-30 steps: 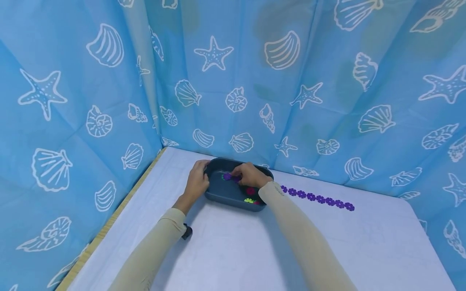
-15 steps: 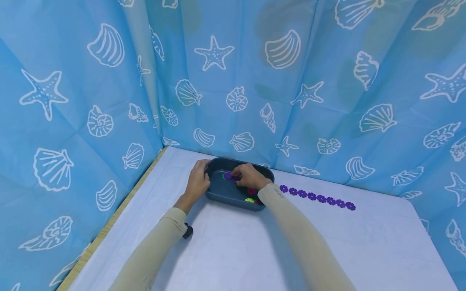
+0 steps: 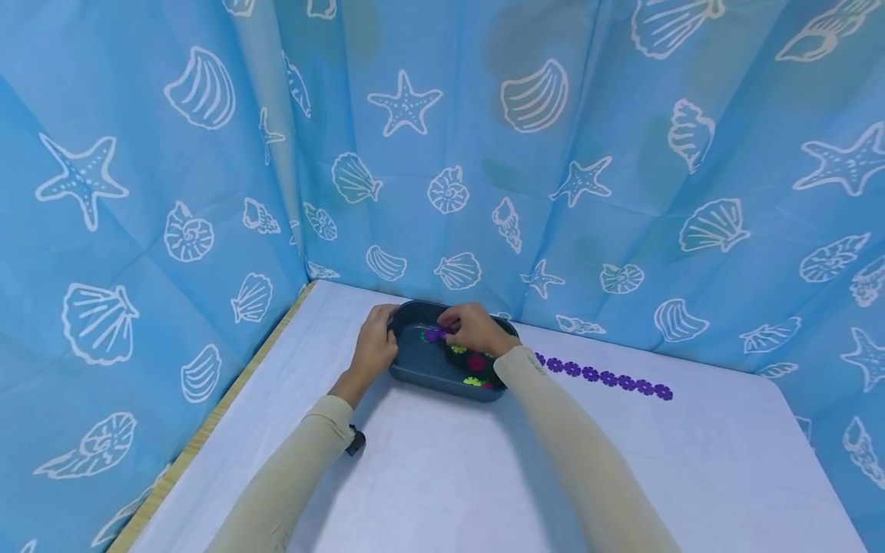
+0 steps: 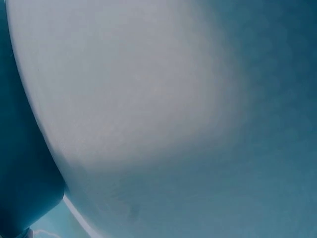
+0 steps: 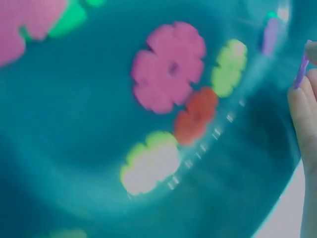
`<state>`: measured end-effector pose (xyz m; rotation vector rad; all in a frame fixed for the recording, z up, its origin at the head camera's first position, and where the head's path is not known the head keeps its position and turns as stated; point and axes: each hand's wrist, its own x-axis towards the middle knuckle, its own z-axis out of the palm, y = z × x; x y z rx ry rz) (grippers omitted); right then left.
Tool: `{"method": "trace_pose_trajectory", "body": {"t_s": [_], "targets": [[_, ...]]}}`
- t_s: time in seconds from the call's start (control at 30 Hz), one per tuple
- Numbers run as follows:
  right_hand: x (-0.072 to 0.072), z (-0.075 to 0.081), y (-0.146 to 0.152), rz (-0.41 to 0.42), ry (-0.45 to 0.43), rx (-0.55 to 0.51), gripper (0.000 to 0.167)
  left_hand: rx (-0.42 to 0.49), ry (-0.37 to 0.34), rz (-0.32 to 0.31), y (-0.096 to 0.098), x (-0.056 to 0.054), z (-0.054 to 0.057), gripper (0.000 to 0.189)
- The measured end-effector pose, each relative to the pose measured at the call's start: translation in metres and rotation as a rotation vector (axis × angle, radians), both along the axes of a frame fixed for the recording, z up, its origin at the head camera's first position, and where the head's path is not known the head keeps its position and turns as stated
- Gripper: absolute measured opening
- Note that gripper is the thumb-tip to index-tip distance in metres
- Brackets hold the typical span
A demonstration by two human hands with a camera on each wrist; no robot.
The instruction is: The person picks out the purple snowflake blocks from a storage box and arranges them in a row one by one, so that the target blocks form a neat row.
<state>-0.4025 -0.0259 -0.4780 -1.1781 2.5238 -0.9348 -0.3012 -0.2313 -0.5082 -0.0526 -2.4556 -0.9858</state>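
A dark grey-blue tray (image 3: 442, 390) stands near the back of the table. My left hand (image 3: 376, 338) grips its left rim, fingers over the edge. Over the tray's inside, my right hand (image 3: 475, 329) pinches a purple flower-shaped disc (image 5: 301, 69) between thumb and fingers, seen edge-on in the right wrist view. Another purple flower-shaped disc (image 5: 270, 35) lies near the tray wall, with a bit of green beside it. Pink (image 5: 168, 67), red (image 5: 197, 116) and yellow-green (image 5: 151, 163) flower-shaped discs lie in the tray. The left wrist view shows only blurred white and blue surfaces.
A row of several purple flower-shaped discs (image 3: 608, 378) runs across the white table (image 3: 442, 476), right of the tray. Blue curtains with white shells (image 3: 442, 115) hang along the left and back. A black object (image 3: 356, 442) shows at my left wrist.
My right hand has lifted slightly with the purple disc, and more yellow-green and pink discs show beneath it. My left hand keeps its hold on the tray rim.
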Motion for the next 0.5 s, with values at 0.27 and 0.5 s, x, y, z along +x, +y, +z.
{"method": "trace_pose_trajectory", "body": {"t_s": [0.27,0.5], "targets": [[-0.005,0.025,0.027,-0.067,-0.027,-0.054,0.034,0.007,-0.017,-0.005,0.002,0.001,0.001,0.047],[-0.011,0.046,0.068,-0.155,0.023,-0.067,0.037,0.012,-0.021,0.001,0.001,0.001,0.0,0.047]]}}
